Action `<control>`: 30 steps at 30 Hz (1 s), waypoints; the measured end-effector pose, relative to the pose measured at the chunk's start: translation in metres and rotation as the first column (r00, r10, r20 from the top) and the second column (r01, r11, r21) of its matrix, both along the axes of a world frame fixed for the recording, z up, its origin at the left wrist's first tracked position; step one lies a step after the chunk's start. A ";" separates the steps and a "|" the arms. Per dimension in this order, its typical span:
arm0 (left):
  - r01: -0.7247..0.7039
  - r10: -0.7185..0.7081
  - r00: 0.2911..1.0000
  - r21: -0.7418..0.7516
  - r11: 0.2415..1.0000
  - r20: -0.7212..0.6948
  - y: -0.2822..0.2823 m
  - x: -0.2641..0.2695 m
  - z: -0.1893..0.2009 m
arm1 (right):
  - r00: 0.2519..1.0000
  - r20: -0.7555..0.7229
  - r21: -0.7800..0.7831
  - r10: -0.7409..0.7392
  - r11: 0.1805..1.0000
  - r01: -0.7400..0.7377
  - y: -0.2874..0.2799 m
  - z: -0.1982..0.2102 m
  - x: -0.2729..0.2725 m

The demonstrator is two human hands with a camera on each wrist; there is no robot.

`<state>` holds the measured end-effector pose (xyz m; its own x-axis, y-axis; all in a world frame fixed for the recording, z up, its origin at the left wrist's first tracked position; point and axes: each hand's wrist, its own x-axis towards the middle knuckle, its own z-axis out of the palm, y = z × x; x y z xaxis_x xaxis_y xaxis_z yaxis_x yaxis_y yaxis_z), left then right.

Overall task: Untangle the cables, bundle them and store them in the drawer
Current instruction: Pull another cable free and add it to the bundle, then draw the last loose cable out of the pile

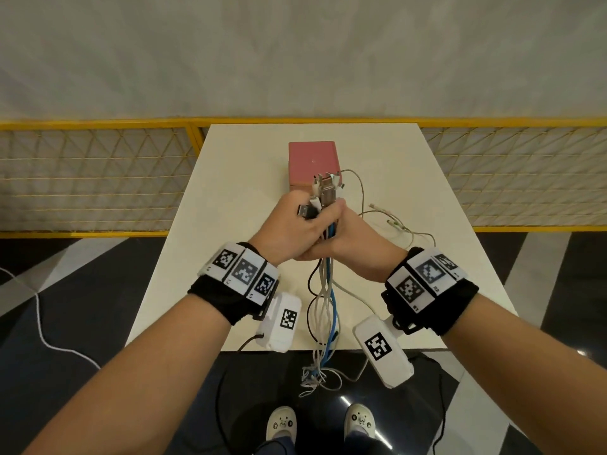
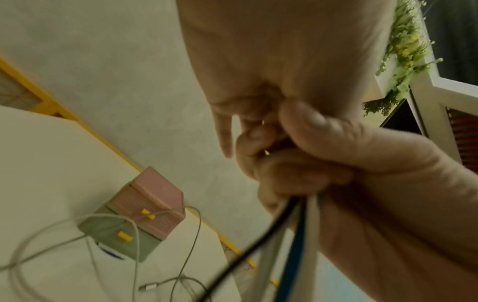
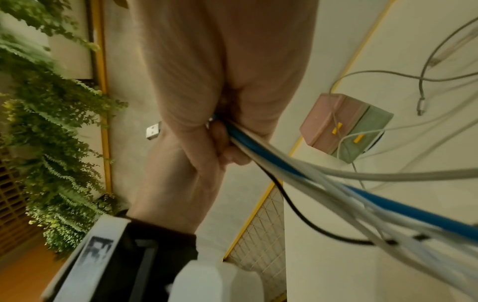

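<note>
Both hands clasp one upright cable bundle [image 1: 328, 290] over the middle of the table. My left hand [image 1: 289, 224] wraps it from the left, and my right hand [image 1: 351, 234] grips it from the right, pressed against the left. Several plugs [image 1: 325, 188] stick out above the fists. White, black and blue strands [image 3: 284, 161] hang below the hands, past the table's front edge. Behind the hands stands the pink and green drawer box [image 1: 312, 162], with yellow handles [image 2: 124, 237] showing in the left wrist view. Loose pale cables [image 1: 394, 224] lie on the table to the right.
The white table [image 1: 246, 175] stands against a yellow mesh fence [image 1: 98, 178]. A white cord [image 1: 39, 323] trails over the dark floor at the left. One loose cable loops in front of the drawer box [image 3: 341, 124]. My feet stand below the table's front edge.
</note>
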<state>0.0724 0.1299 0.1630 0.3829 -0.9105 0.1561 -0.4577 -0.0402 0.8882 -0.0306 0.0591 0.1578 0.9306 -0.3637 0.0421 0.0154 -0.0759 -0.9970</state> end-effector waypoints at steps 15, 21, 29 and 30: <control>-0.252 0.132 0.780 -0.114 0.961 -0.611 -0.023 0.021 0.010 | 0.948 -0.291 -0.200 0.131 0.960 -0.194 -0.011 -0.079 0.022; -0.280 0.232 0.798 -0.001 0.960 -0.556 -0.035 0.042 0.004 | 0.741 -0.642 -0.298 0.196 0.827 -0.477 -0.059 -0.095 0.011; -0.353 0.353 0.774 0.105 0.930 -0.525 -0.060 0.054 -0.017 | 0.722 -0.496 -0.658 -0.482 0.751 0.050 -0.174 -0.123 0.007; -0.347 0.355 0.786 0.114 0.931 -0.505 -0.063 0.054 -0.019 | 0.686 -0.508 -0.693 -0.521 0.720 0.035 -0.185 -0.129 0.007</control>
